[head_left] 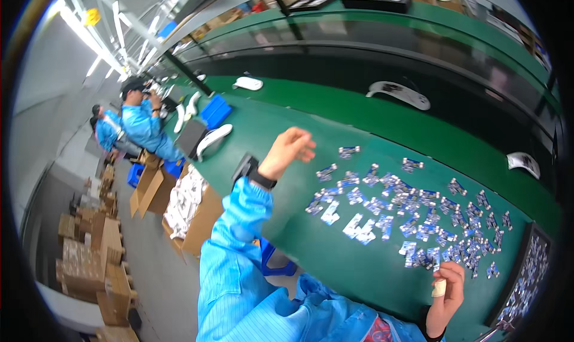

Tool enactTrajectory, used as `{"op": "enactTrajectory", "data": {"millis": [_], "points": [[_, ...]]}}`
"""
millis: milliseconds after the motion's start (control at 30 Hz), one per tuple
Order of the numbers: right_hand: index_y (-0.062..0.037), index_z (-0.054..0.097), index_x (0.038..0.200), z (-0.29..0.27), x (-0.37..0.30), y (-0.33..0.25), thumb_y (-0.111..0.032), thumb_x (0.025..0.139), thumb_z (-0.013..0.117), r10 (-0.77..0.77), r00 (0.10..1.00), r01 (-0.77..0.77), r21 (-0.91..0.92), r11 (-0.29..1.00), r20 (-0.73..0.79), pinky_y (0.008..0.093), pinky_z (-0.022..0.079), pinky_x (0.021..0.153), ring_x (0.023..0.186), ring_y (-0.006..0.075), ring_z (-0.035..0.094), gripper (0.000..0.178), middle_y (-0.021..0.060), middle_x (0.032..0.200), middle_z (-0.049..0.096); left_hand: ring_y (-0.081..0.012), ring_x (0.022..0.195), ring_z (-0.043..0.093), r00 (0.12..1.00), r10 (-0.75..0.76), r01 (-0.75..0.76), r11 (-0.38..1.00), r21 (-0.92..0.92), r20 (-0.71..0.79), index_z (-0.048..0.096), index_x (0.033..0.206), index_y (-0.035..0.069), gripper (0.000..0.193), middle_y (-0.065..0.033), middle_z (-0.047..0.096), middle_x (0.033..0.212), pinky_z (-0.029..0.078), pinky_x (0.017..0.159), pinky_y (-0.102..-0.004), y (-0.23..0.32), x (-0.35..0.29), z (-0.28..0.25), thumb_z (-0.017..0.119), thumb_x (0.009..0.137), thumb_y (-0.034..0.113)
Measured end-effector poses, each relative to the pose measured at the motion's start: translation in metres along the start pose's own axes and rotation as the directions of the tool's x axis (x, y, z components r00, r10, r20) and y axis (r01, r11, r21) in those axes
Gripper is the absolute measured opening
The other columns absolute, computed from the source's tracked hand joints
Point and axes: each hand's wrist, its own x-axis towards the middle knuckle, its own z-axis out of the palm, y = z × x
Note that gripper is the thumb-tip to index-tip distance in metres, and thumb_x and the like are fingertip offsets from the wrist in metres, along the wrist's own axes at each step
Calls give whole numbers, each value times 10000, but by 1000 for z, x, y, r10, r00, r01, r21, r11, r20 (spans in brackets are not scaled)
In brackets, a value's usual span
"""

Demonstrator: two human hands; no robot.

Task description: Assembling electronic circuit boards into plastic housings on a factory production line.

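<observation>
My left hand (288,153) is raised over the green tabletop, left of the scattered boards. Its fingers are bent and blurred at the tips, so I cannot see whether anything is between them. Low on the right, my right hand (451,285) pinches a small blue-and-white circuit board (436,266) between thumb and fingers, at the near edge of the spread. A pale yellowish cover wraps one of its digits. Many similar small blue boards (418,216) lie loose across the table, some overlapping.
A black tray (520,282) of boards stands at the right. White curved housings (399,95) sit along the dark-and-green line beyond the table (281,216). A blue bin (216,111) is at far left. Beside the table is a carton (200,222) of white parts; co-workers (143,124) stand further off.
</observation>
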Motion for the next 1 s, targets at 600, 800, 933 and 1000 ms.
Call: {"op": "enactTrajectory", "data": {"millis": [600,800,933,1000], "points": [[24,608,972,9,-29,-37,34,841,559,-91,989,126,-332,935,119,305,500,702,815,232,618,140,150,997,599,-288,751,629,890,338,-164,864,476,-306,643,964,-9,285,-164,637,893,511,688,-381,-104,-68,43,705,805,219],[43,590,972,13,-35,-46,56,858,514,-9,1000,14,-376,927,17,274,494,746,835,182,593,138,132,1013,567,-178,702,654,829,135,5,969,248,-543,611,1050,-54,296,-121,673,896,564,539,-317,-112,87,-80,675,851,155],[25,603,1037,14,-24,-47,-16,876,545,3,1000,4,-451,893,16,312,476,803,890,229,592,176,143,1023,591,-198,727,677,673,145,70,964,257,-725,636,1007,-70,280,-142,679,897,591,564,-334,-143,175,-146,674,835,148],[7,621,1099,13,-12,-52,-37,911,541,48,997,-12,-508,861,59,340,470,860,943,247,589,209,148,1043,602,-349,901,671,520,89,128,975,181,-849,654,959,-31,297,-222,677,954,523,822,-427,-182,219,-197,698,797,215]]}}
